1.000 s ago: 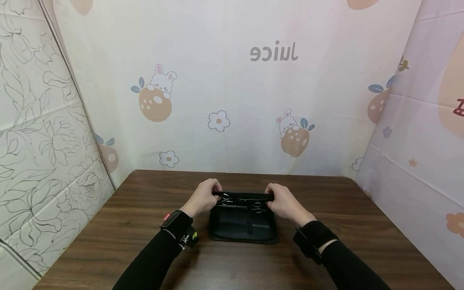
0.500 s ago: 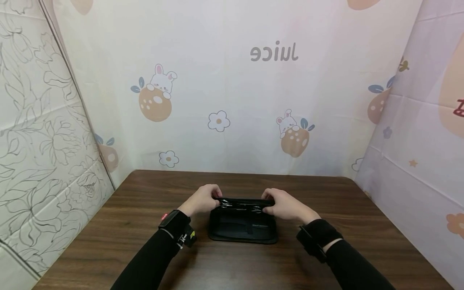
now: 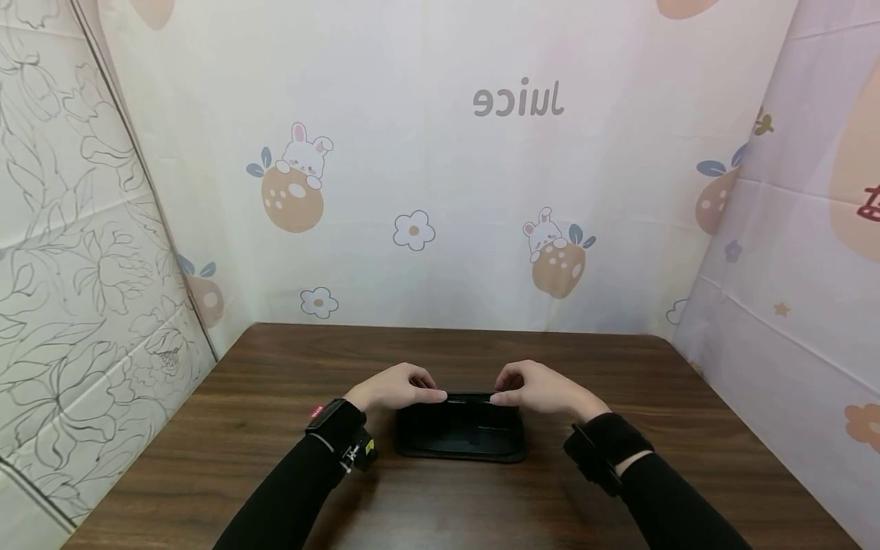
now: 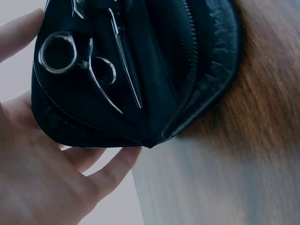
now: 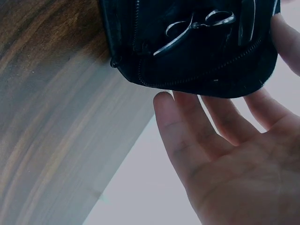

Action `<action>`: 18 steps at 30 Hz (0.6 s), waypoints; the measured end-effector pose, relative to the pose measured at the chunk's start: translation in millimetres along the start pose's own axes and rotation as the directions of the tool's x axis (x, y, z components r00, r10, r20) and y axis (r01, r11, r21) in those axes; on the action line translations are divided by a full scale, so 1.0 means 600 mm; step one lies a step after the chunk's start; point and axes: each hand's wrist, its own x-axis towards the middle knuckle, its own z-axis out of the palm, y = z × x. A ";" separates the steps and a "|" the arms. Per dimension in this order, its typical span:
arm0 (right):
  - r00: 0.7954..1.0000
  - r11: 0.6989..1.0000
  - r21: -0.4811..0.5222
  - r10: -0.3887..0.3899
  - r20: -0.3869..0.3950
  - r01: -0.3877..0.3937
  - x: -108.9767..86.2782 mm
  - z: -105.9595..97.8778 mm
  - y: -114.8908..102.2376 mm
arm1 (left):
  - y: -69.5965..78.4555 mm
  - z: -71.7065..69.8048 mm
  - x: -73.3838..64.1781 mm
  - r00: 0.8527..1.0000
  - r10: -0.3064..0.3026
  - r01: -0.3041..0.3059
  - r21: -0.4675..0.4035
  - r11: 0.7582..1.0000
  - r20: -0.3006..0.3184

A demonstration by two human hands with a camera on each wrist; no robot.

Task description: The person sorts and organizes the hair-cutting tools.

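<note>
A black zip case (image 3: pixel 457 451) lies partly open on the table, its far flap raised and leaning over the near half. My left hand (image 3: pixel 395 387) pinches the left part of the flap's edge, thumb in front and fingers behind. On the right, my right hand (image 3: pixel 546 388) holds the same edge likewise. Inside the flap, the left wrist view shows silver scissors (image 4: pixel 91 68) beside a long slim metal tool (image 4: pixel 125 61) whose kind is unclear. More scissors (image 5: pixel 194 25) appear in the right wrist view. From the head view the flap's tools are hidden.
The case rests on a dark brown wooden table (image 3: pixel 275 473). Printed cloth (image 3: pixel 412 153) hangs behind it, with further cloth walls at left and right. Each wrist wears a black strap with a camera (image 3: pixel 357 451).
The raised flap has tilted down toward the near half, hiding its scissors from the head view. Both hands moved nearer with it, and the left hand also shifted inward along the edge.
</note>
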 end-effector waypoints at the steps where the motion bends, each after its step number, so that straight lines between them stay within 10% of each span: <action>1: 1.000 1.000 0.005 -0.009 0.005 0.009 0.000 0.000 0.001 | 0.000 0.001 0.001 1.000 -0.001 0.001 -0.004 1.000 0.006; 18: 0.989 1.000 0.015 0.005 0.148 -0.008 0.006 0.007 -0.009 | -0.007 0.010 0.012 0.992 -0.039 0.033 0.055 0.998 0.119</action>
